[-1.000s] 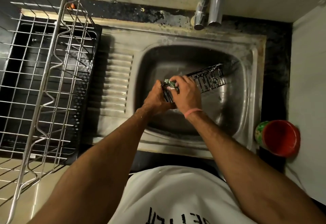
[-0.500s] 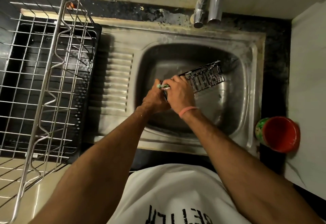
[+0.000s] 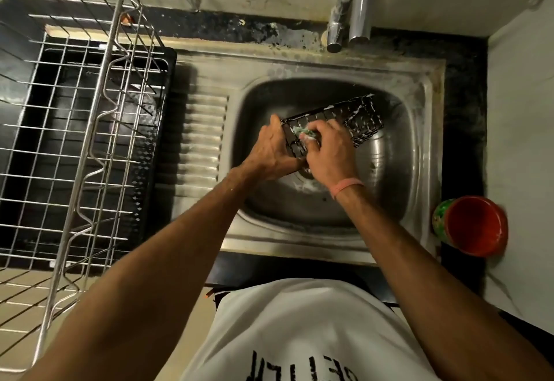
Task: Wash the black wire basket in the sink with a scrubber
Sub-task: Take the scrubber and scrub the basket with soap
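Note:
The black wire basket (image 3: pixel 356 118) is held tilted above the steel sink (image 3: pixel 419 153), flecked with white foam. My left hand (image 3: pixel 271 150) grips its near left end. My right hand (image 3: pixel 329 153) pinches a green scrubber (image 3: pixel 305 132) and presses it against the basket's wires near that same end. The right hand covers most of the scrubber and part of the basket.
A steel tap (image 3: pixel 350 6) hangs over the sink's back rim. A wire dish rack (image 3: pixel 75 129) over a black tray (image 3: pixel 168 60) stands on the left beside the ribbed drainboard (image 3: pixel 204 141). A red cup (image 3: pixel 473 224) sits at the right, by the white wall.
The basket has turned so more of its long side faces up. My right hand with the scrubber has slid along the wires, from the basket's near end toward its middle.

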A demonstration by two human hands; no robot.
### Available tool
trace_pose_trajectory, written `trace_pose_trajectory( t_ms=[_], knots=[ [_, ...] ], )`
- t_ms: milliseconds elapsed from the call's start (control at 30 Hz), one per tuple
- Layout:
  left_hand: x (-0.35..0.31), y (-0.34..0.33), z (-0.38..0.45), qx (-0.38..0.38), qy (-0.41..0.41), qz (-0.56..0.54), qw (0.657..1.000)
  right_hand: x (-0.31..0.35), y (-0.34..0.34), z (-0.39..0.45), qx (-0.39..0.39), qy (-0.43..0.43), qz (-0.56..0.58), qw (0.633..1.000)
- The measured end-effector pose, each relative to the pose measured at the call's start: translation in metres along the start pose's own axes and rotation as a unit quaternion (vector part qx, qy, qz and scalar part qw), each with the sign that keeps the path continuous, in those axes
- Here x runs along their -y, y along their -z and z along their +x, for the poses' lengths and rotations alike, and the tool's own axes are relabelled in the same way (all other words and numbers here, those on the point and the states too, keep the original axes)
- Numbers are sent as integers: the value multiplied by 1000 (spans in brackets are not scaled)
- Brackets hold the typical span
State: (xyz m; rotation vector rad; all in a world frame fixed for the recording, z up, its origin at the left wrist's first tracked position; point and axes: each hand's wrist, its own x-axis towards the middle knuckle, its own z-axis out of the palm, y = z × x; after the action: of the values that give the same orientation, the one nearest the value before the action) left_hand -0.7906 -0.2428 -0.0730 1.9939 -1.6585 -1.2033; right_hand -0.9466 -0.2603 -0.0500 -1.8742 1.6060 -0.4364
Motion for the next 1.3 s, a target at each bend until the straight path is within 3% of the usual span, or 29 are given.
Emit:
trace_pose_trajectory(
  t_ms=[200, 367, 533, 667, 767, 800, 933, 1067, 1233, 1300],
  knots=[
    [-16, 29, 0, -57, -31, -11, 998, -2, 26, -3, 14, 53, 69, 996],
    [-51, 41, 15, -92, -67, 20, 993, -8, 38, -1, -2, 0, 168, 986],
    [-82, 42, 37, -59, -116, 109, 985, -15, 43, 12, -27, -172, 402, 899],
    [-82, 44, 42, -40, -107, 111, 987, -30, 45, 15, -81, -238, 443, 860],
    [-73, 40, 38, -44, -106, 168, 979, -37, 54, 18, -117, -268, 513, 808],
    [-70, 38, 36, -50, -109, 181, 976, -41, 58, 19, -135, -270, 494, 815],
    [-78, 27, 35, -82, -124, 164, 975, -47, 72, 19, -224, -214, 282, 908],
    [-91, 16, 42, -66, -135, 213, 965, -28, 74, 22, -186, -89, 131, 970],
    [-89, 16, 47, -67, -136, 223, 963, -24, 55, 9, -127, 50, -23, 990],
    [-90, 15, 49, -62, -137, 233, 961, -38, 69, 10, -138, 48, -49, 988]
  ],
)
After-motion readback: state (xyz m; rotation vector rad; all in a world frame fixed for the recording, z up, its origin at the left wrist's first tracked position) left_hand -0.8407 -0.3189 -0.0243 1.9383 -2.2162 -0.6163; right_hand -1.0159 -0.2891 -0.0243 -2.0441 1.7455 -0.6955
